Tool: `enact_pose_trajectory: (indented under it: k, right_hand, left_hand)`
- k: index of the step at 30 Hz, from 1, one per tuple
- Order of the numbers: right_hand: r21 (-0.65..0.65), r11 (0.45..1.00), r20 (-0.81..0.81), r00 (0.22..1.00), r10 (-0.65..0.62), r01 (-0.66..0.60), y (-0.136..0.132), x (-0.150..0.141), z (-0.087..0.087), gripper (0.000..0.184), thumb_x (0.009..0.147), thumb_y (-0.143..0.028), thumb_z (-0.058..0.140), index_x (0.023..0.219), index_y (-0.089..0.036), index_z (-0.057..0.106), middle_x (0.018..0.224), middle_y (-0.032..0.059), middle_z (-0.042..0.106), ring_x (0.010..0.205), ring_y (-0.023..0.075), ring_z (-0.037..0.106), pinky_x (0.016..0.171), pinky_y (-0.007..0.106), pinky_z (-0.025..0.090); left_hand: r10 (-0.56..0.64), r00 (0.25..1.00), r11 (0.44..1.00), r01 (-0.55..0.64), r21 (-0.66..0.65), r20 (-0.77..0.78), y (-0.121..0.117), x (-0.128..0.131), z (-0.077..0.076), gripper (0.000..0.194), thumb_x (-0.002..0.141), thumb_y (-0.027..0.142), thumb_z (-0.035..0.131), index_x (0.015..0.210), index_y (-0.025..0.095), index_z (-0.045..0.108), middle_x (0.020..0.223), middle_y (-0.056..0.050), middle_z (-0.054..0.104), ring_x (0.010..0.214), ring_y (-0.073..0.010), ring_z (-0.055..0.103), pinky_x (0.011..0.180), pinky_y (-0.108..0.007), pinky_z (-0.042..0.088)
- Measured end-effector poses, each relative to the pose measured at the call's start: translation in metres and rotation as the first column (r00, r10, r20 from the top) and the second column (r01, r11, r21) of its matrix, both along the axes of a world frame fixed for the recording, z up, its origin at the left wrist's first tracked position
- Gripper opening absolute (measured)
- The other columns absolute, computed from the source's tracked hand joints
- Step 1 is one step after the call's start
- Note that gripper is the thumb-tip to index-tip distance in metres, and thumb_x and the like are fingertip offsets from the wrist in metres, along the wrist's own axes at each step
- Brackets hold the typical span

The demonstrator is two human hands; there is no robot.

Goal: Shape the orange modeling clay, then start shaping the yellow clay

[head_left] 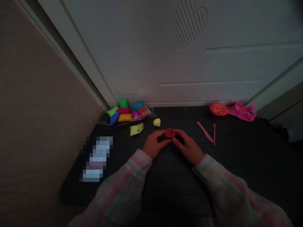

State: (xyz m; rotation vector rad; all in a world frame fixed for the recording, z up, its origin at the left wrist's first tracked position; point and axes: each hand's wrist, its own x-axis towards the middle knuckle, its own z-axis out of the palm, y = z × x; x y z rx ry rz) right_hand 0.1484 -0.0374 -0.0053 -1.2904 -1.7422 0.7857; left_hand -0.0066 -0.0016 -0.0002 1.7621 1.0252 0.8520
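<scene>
Between my two hands is a small round red clay cup, with a hollow facing up. My left hand grips its left side, thumb at the near edge. On the other side my right hand holds it with thumb and fingers closed round the rim. Just beyond my left hand sits a yellow clay lump. A yellow clay packet, crumpled at one end, lies left of that lump. Two pink modelling tools rest to the right of my right hand.
A clear plastic bag with several coloured clay packets lies at the back left. A pixelated bright rectangle is at the left of the dark table. Orange and pink crumpled items lie back right, before a white door.
</scene>
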Motion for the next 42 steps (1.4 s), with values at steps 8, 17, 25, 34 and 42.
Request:
enact_pose_trajectory:
  k: [8,17,25,34,42]
  right_hand:
    - [-0.057,0.994,-0.136,0.986,-0.096,0.089,0.001,0.004,0.004,0.025,0.078,-0.031,0.046,0.099,-0.021,0.053,0.102,0.0049,0.058,0.096,0.0167,0.052,0.085,0.033,0.040]
    - [-0.211,0.960,-0.181,0.958,-0.222,0.182,0.004,0.005,0.005,0.014,0.068,-0.030,0.057,0.077,-0.018,0.060,0.074,0.0016,0.064,0.070,0.0145,0.058,0.068,0.029,0.045]
    - [-0.212,0.962,-0.124,0.972,-0.199,0.170,0.004,0.009,0.005,0.013,0.067,-0.029,0.056,0.076,-0.019,0.061,0.071,0.0005,0.063,0.067,0.0138,0.057,0.066,0.028,0.044]
    - [-0.334,0.941,-0.289,0.946,-0.149,0.046,0.008,0.012,0.007,0.015,0.063,-0.027,0.058,0.075,-0.018,0.060,0.072,0.0002,0.063,0.069,0.0134,0.058,0.068,0.029,0.043]
    - [-0.358,0.933,-0.324,0.933,-0.154,0.029,0.008,0.011,0.012,0.015,0.062,-0.028,0.060,0.072,-0.018,0.059,0.070,-0.0007,0.063,0.068,0.0132,0.057,0.069,0.030,0.043]
  left_hand:
    - [0.099,0.994,0.985,-0.092,0.148,-0.038,-0.001,0.001,-0.001,0.028,0.068,0.022,0.058,0.095,0.016,0.055,0.096,-0.006,0.060,0.087,-0.0159,0.056,0.077,-0.032,0.045]
    - [0.050,0.987,0.920,0.013,0.391,-0.150,-0.002,0.001,-0.002,0.027,0.067,0.012,0.054,0.094,0.017,0.055,0.093,-0.006,0.058,0.090,-0.0160,0.053,0.076,-0.032,0.045]
    - [0.013,0.983,0.933,0.055,0.357,-0.184,-0.005,0.002,0.000,0.025,0.066,0.012,0.055,0.090,0.014,0.053,0.090,-0.005,0.060,0.085,-0.0147,0.055,0.077,-0.031,0.045]
    - [-0.068,0.994,0.997,0.070,-0.028,0.088,-0.005,0.004,-0.003,0.034,0.062,0.013,0.061,0.095,0.016,0.053,0.096,-0.007,0.058,0.084,-0.0147,0.058,0.075,-0.032,0.048]
    - [-0.106,0.994,0.982,0.110,0.155,-0.032,-0.006,0.001,0.000,0.032,0.067,0.022,0.059,0.098,0.017,0.054,0.099,-0.007,0.058,0.088,-0.0164,0.056,0.079,-0.034,0.046]
